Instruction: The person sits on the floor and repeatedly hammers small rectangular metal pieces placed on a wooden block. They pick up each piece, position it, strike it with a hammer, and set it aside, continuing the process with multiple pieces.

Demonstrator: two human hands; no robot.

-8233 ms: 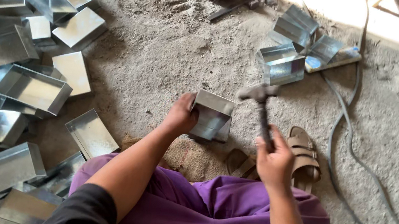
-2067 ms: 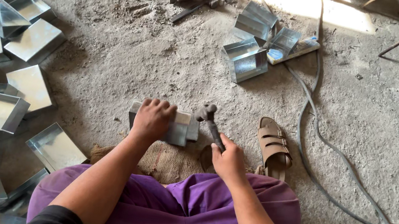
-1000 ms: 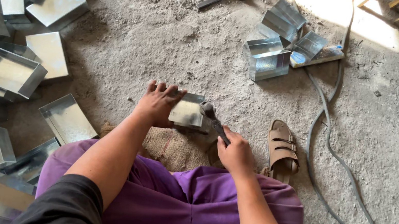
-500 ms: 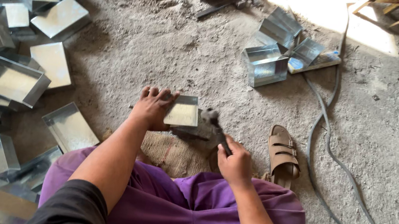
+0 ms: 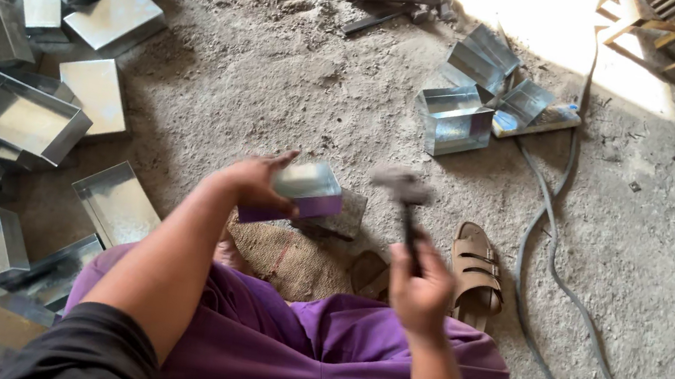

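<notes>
Floor (image 5: 283, 76): rough, dusty concrete; everything lies or rests on it, and the person sits low on it in purple cloth.
Tray pile (image 5: 4, 116): many shiny sheet-metal trays, well to the left of the small metal box, some open side up, some overlapping; they seem to be set aside within the left arm's reach.
Folded pieces (image 5: 483, 96): a smaller cluster of bent sheet-metal boxes beyond the small metal box, up and to its right, near a sunlit patch.
Cable (image 5: 554, 273): a grey cord that snakes over the floor to the right of the small metal box, past the sandal.
Sacking (image 5: 285, 252): a coarse brown cloth just below the small metal box, probably padding under the work.
Sandal (image 5: 476, 271): brown, strapped, just right of the hammer's handle.
Small metal box (image 5: 307, 190): held tilted just above a dark block on the floor, its lower face reflecting purple; it seems to be held this way to offer an edge to the hammer.
Left hand (image 5: 255, 182): arm stretched forward, fingers closed around the box's left end, index finger lifted.
Hammer (image 5: 403, 190): head blurred, raised just right of the box.
Right hand (image 5: 421, 285): forearm bent, fingers wrapped tight on the lower handle.
</notes>
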